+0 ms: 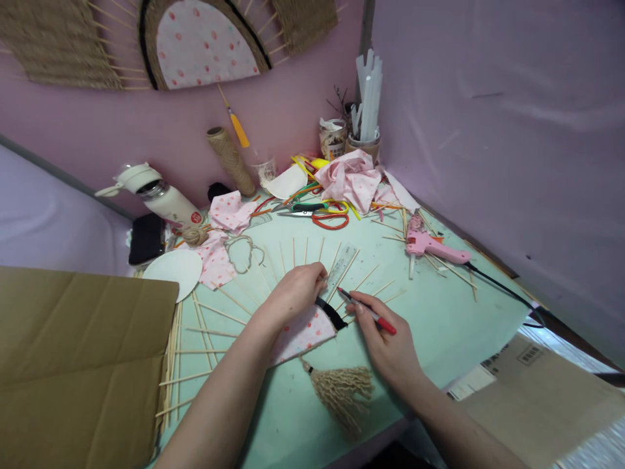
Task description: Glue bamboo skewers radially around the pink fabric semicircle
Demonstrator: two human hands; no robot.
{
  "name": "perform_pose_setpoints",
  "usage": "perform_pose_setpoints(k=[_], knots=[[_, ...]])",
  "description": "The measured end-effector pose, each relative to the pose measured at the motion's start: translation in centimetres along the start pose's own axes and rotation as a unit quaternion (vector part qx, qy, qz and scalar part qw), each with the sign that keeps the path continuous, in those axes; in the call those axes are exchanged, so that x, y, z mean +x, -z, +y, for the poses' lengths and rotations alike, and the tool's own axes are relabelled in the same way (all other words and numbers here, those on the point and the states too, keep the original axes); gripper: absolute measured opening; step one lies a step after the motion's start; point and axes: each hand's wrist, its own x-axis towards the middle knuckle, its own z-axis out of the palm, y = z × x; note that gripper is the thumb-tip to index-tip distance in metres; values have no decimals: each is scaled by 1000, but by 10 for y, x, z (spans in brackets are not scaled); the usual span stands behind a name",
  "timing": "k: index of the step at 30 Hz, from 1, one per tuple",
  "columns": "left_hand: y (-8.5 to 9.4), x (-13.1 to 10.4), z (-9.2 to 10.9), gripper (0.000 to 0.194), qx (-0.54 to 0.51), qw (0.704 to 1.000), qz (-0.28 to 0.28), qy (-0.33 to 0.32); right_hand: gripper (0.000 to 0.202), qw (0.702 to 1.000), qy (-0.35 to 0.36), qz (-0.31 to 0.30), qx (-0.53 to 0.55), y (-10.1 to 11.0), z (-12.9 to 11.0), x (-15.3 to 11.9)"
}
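Observation:
Between the fingertips of my right hand [383, 329] is a red pen [379, 319], its dark tip pointing at a clear ruler [343, 264]. My left hand [300, 290] is closed, its curled fingertips at the ruler's left edge. The ruler lies along one of several thin wooden sticks [366, 278] that fan out from a half-round panel. White cloth with pink dots [307, 335] covers this panel, and a black band [332, 315] runs round its curved rim. My left forearm hides the panel's left side. A twine tassel [342, 387] hangs from its straight edge.
A pink glue gun [434, 247] with a black cord lies at right. Scissors [329, 219] and crumpled pink cloth [349, 179] sit at the back. A bottle [168, 202] and twine cone [229, 159] stand at back left. Cardboard [83, 365] covers the left front.

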Motion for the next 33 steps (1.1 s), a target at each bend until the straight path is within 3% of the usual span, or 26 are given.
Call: perform_pose_setpoints(k=[33], knots=[[2,-1,3,18,-8,1000,-8,12,30,1000,3,0,-25,0,-3,1]])
